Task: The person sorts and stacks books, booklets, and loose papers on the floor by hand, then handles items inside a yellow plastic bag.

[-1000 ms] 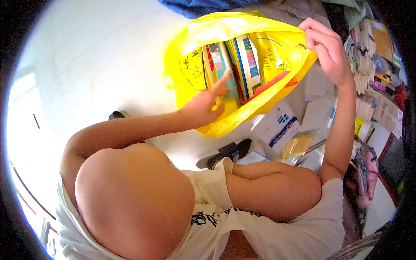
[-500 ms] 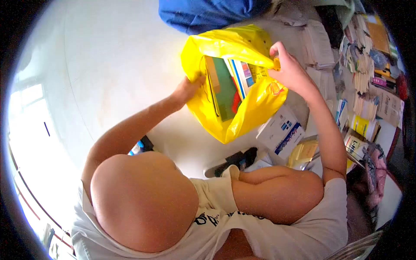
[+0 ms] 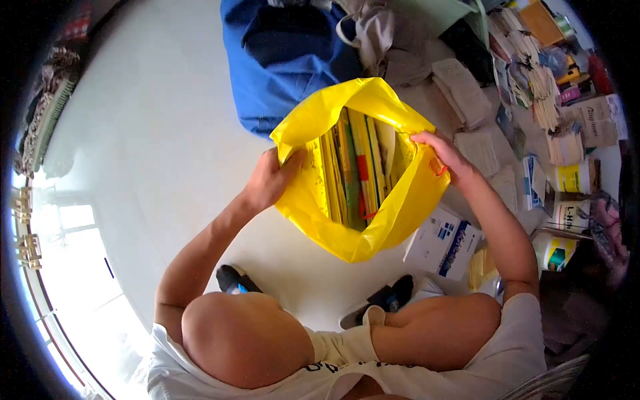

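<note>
A yellow plastic bag (image 3: 360,247) hangs between my two hands with its mouth spread wide. Inside it stand several books (image 3: 357,167), packed side by side with their edges facing up; something red shows among them. My left hand (image 3: 270,177) is closed on the left rim of the bag, its fingertips hidden behind the plastic. At the right rim, my right hand (image 3: 445,153) pinches the plastic between thumb and fingers. The bag's bottom is out of sight.
A large blue bag (image 3: 287,73) stands just beyond the yellow one. To the right lie a white box with blue print (image 3: 443,241), stacks of paper (image 3: 461,92), and several tubs (image 3: 572,215). My shoes (image 3: 237,279) rest on the pale floor (image 3: 153,133).
The yellow bag now sits lower in view with its mouth rounder, and the books inside show their upper edges. My right hand has gone from raised fingers to a lower pinch on the rim.
</note>
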Available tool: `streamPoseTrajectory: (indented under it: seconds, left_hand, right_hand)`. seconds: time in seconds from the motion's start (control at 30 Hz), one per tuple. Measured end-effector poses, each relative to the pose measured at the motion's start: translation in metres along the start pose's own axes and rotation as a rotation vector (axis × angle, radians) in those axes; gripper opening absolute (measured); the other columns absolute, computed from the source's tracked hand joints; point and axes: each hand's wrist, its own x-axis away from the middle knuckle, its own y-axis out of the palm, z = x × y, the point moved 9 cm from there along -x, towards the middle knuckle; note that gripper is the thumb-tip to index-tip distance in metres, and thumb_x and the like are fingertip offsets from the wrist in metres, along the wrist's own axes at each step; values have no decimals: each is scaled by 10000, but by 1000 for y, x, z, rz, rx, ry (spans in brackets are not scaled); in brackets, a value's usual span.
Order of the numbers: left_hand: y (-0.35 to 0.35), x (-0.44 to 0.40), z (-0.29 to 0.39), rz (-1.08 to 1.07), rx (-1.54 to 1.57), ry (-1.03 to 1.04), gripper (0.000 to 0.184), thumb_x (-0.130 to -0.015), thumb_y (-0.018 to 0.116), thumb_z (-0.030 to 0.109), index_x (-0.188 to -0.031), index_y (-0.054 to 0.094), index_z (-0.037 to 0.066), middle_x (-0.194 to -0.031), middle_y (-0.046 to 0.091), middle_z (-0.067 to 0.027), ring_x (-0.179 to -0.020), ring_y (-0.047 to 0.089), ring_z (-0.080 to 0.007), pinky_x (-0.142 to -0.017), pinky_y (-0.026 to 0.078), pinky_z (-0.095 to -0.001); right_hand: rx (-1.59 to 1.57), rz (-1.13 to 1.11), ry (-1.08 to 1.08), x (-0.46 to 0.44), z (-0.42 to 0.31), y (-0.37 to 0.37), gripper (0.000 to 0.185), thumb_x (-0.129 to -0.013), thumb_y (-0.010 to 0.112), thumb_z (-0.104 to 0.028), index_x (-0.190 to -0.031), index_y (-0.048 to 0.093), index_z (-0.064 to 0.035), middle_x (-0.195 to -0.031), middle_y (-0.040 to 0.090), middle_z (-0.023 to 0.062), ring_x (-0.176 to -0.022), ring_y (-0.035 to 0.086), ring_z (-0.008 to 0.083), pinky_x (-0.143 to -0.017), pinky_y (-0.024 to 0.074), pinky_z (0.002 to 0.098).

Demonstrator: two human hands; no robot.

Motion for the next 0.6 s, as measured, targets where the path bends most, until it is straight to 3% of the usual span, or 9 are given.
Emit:
streamPoseTrajectory:
  seconds: [0.07, 0.13, 0.2, 0.27, 0.33, 0.37, 0.47, 0.5, 0.6]
  left_hand:
    - [1, 2, 25, -74, -241, 59, 299, -1018, 541, 256, -1063, 632, -25, -864, 696, -73, -750, 624, -129, -687, 511, -325]
    - [5, 15, 46, -42, -163, 134, 276, -1015, 546, 238, -1024, 631, -25, -815, 673, -50, -725, 597, -109, -654, 494, -318]
    - [2, 25, 61, -72, -133, 73, 250, -1014, 545, 216, -1018, 627, -20, -780, 641, -38, -716, 566, -89, -656, 484, -300]
    - [2, 38, 91, -96, -165, 115, 232, -1014, 545, 205, -1017, 627, -12, -792, 635, -26, -733, 560, -80, -669, 481, -288]
    - [1, 44, 102, -114, -189, 145, 214, -1013, 545, 194, -1016, 627, -4, -803, 629, -13, -750, 555, -71, -683, 478, -275]
    - [-3, 45, 101, -86, -57, 106, 212, -1014, 547, 198, -1029, 627, 3, -834, 632, -2, -775, 559, -69, -700, 478, -271]
    - [-17, 44, 77, -49, 90, -33, 220, -1015, 559, 217, -1064, 623, 13, -914, 634, 23, -829, 570, -70, -728, 479, -264]
    - [-22, 43, 60, -8, 73, -44, 221, -1014, 560, 218, -1066, 622, 13, -918, 634, 23, -836, 572, -69, -736, 480, -266]
    - [-22, 42, 46, 50, 73, -61, 203, -1010, 561, 207, -1069, 616, 21, -932, 635, 22, -843, 578, -75, -745, 481, -272]
  right_hand:
    - [-53, 47, -4, -15, 11, -16, 315, -870, 616, -356, -1043, 658, -96, -840, 655, 12, -730, 625, 126, -672, 500, 284]
    - [-65, 82, -94, 2, -9, -12, 336, -867, 609, -375, -1035, 657, -88, -849, 664, 19, -725, 627, 136, -665, 500, 288]
    - [-208, 125, -61, 2, -11, -15, 340, -866, 602, -366, -1037, 658, -77, -862, 673, 30, -721, 630, 147, -668, 497, 290]
    - [-290, 54, -61, 1, -11, -11, 345, -864, 598, -349, -1059, 657, -70, -871, 676, 31, -743, 632, 143, -680, 491, 284]
    - [86, 58, -228, 12, -34, -4, 358, -872, 580, -342, -1075, 662, -59, -886, 681, 31, -764, 635, 138, -696, 489, 282]
    - [84, 51, -224, 11, -32, -3, 358, -872, 580, -342, -1075, 662, -59, -886, 681, 31, -764, 635, 138, -696, 489, 282]
    - [59, 16, -105, 1, -15, 5, 372, -874, 581, -320, -1105, 667, -41, -943, 694, 44, -808, 637, 145, -727, 490, 295]
    - [74, -25, 13, -4, -7, 5, 473, -916, 544, -287, -1310, 548, -24, -1119, 659, 81, -1034, 625, 170, -888, 494, 306]
    - [200, -74, -112, -15, -20, 25, 495, -928, 569, -331, -1322, 541, -32, -1155, 648, 79, -1059, 615, 174, -922, 485, 305]
